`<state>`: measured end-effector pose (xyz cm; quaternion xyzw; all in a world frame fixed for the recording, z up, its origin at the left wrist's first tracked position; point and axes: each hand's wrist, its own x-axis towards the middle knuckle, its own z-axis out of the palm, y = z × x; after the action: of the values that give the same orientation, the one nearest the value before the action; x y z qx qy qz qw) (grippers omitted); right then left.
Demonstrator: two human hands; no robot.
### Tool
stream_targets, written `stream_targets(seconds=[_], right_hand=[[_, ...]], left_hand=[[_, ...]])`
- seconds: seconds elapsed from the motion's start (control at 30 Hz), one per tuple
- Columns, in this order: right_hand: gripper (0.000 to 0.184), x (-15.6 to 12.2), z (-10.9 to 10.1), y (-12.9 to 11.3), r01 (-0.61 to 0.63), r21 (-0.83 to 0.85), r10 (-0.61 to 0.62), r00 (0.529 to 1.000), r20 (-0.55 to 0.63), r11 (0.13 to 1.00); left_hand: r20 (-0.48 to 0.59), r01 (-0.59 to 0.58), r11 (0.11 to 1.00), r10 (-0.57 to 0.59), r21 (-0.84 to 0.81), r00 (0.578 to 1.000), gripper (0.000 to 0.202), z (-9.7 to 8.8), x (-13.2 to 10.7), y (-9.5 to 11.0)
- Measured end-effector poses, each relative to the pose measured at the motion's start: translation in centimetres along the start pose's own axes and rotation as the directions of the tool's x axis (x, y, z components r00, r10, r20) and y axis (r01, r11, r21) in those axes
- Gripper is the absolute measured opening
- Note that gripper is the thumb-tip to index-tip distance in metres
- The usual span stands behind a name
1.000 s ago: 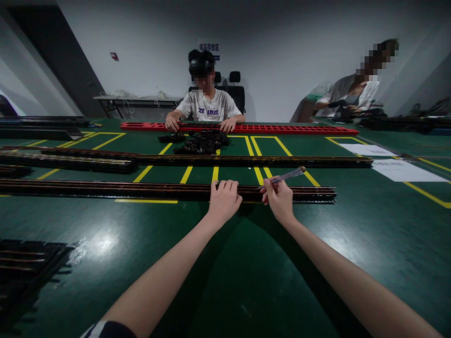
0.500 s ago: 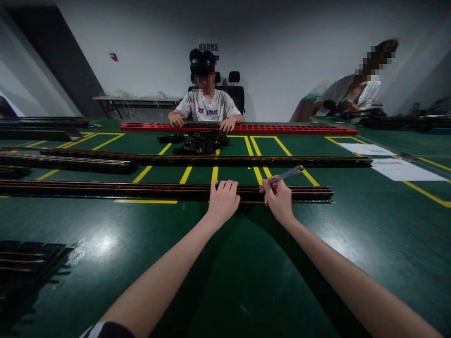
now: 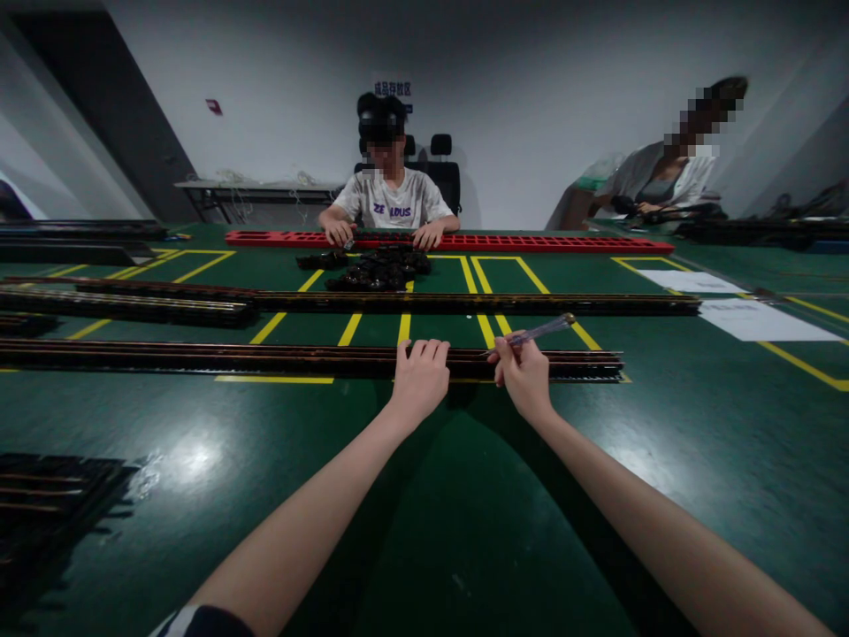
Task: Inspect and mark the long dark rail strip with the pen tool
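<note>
A long dark rail [image 3: 199, 358] lies across the green table [image 3: 464, 531] in front of me. My left hand [image 3: 419, 379] rests on the rail near its middle, fingers curled over its top edge. Just to the right, my right hand [image 3: 523, 376] is closed on a thin clear pen-like tool [image 3: 537, 332], whose tip points down to the rail and whose far end sticks up to the right. The rail's right end [image 3: 614, 364] lies a little beyond that hand.
More dark rails [image 3: 398, 302] lie farther back and at the left [image 3: 126, 305]. A pile of small black parts [image 3: 378, 267] and a long red rack [image 3: 531, 242] sit before a seated person [image 3: 388, 199]. Another person [image 3: 663, 177] stands at the right. White sheets [image 3: 756, 318] lie right; dark parts [image 3: 46, 495] lie near left.
The rail has slid slightly to the left under my hands. The person opposite moved a hand along the red rack; the person at right straightened.
</note>
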<state>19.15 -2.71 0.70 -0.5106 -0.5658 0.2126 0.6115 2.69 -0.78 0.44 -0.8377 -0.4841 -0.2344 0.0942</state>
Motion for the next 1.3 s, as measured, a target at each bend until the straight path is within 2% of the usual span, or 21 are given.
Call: stream_targets(seconds=[0.3, 0.47, 0.63, 0.77, 1.0, 1.3], right_hand=[[0.035, 0.02, 0.0, 0.04, -0.001, 0.001, 0.001, 1.0, -0.028, 1.0], [0.034, 0.06, -0.02, 0.23, -0.008, -0.003, 0.008, 1.0, 0.03, 1.0], [0.035, 0.05, -0.08, 0.33, -0.001, -0.015, 0.001, 0.999, 0.032, 1.0], [0.034, 0.09, -0.1, 0.38, 0.004, -0.012, -0.003, 0.999, 0.035, 1.0], [0.035, 0.12, -0.06, 0.39, -0.006, -0.006, 0.006, 1.0, 0.028, 1.0], [0.036, 0.13, 0.05, 0.39, 0.002, -0.008, -0.002, 1.0, 0.018, 1.0]], left_hand=[[0.042, 0.026, 1.0, -0.026, -0.006, 0.999, 0.039, -0.29, 0.09, -0.03], [0.04, 0.031, 0.998, -0.029, -0.063, 0.999, 0.039, -0.44, 0.05, -0.16], [0.041, 0.014, 0.994, -0.009, -0.105, 0.999, 0.038, -0.49, 0.06, -0.35], [0.04, -0.015, 0.997, 0.018, -0.074, 0.999, 0.04, -0.42, 0.11, -0.39], [0.062, 0.014, 1.0, -0.014, -0.004, 0.998, 0.038, -0.47, 0.28, -0.03], [0.008, 0.023, 1.0, -0.023, 0.005, 1.0, 0.035, -0.08, 0.17, 0.15]])
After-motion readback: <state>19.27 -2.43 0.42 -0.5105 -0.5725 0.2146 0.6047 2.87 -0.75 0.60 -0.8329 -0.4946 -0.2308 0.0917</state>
